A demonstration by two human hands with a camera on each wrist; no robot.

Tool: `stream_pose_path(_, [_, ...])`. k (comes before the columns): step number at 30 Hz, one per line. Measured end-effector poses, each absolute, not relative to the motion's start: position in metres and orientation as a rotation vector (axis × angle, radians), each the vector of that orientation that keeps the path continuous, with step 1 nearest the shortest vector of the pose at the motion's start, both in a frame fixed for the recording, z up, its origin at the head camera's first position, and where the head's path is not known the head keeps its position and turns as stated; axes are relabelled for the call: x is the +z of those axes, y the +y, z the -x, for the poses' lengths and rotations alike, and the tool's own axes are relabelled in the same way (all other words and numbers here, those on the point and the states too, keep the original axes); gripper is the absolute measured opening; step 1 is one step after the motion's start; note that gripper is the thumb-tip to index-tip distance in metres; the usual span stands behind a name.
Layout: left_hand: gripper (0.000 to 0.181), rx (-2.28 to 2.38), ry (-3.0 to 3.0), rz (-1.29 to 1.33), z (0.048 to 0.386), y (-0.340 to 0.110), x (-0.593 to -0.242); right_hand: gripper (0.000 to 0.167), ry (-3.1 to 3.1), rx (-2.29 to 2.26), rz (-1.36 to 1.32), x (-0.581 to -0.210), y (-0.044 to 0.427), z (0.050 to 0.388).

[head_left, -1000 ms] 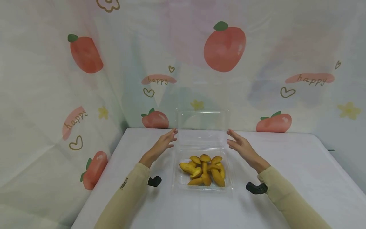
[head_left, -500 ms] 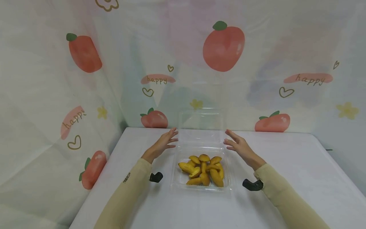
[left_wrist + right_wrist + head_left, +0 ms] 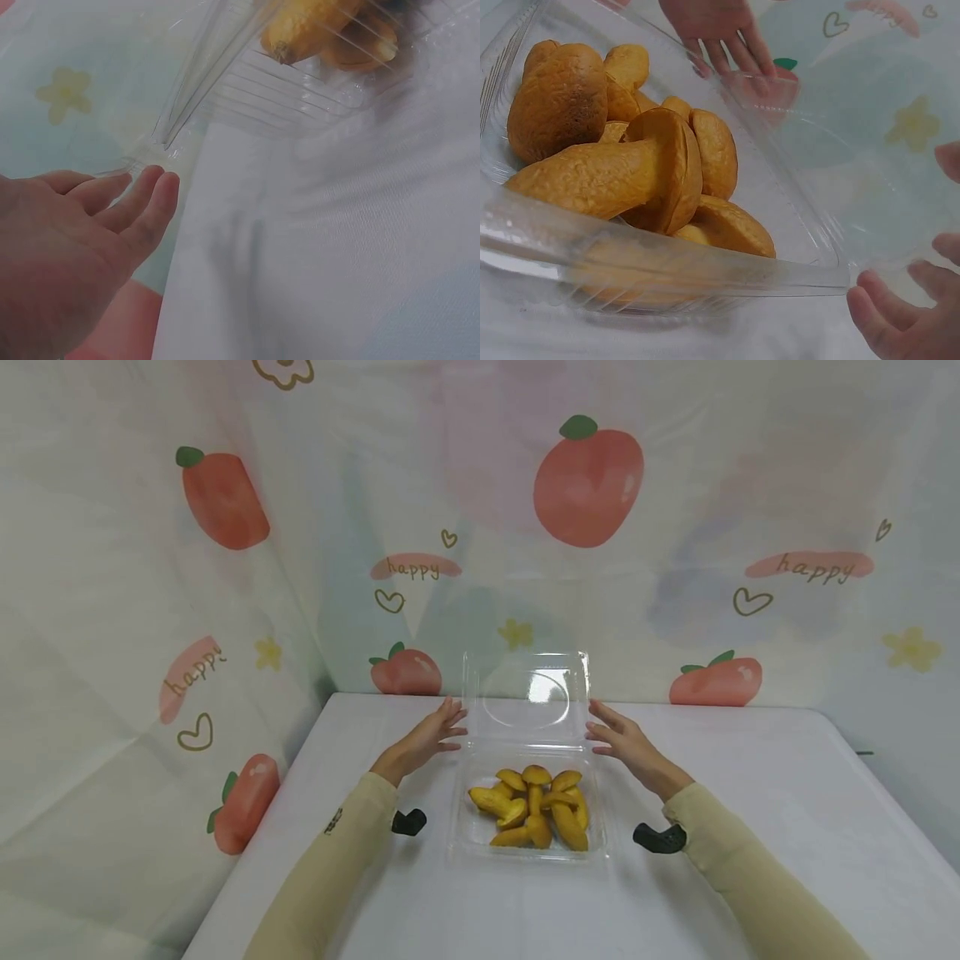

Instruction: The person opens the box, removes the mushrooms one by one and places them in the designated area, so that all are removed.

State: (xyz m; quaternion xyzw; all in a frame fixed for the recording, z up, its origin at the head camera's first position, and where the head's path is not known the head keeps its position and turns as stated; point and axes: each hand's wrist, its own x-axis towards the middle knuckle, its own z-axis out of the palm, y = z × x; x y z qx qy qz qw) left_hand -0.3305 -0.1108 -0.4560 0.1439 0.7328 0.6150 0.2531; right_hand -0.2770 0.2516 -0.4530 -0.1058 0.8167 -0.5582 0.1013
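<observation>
A clear plastic clamshell box (image 3: 529, 855) stands on the table with its lid (image 3: 525, 697) raised at the back. Several yellow-brown mushrooms (image 3: 537, 814) lie in its base, seen close up as mushrooms (image 3: 592, 176) in the right wrist view. My left hand (image 3: 423, 743) is at the lid's left edge, its fingers extended; in the left wrist view the left hand (image 3: 82, 240) has its fingertips by the clear plastic. At the lid's right edge is my right hand (image 3: 633, 745), fingers fairly straight. Whether the fingertips press the plastic is hard to tell.
A white cloth covers the table (image 3: 750, 827). Behind and to the left hangs a printed curtain (image 3: 480, 485) with red fruit and the word "happy". A black wrist mount (image 3: 409, 822) juts from the left sleeve, another black mount (image 3: 660, 838) from the right.
The lid has tilted slightly forward and now catches a bright reflection. My right hand has come a little inward to the lid's edge; the left has barely shifted. The mushrooms stay put.
</observation>
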Motion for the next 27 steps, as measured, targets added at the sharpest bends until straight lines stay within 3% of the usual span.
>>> stream_pose_path(16, [0.098,1.692,1.941,-0.239,0.329,-0.11,-0.473,0.073,2.32,-1.627,0.209,-0.459,0.249,0.275])
stream_pose_path(27, [0.077,1.628,2.059,-0.275,0.319,-0.122,-0.471,0.076,2.405,-1.524,0.196,-0.453,0.259,0.267])
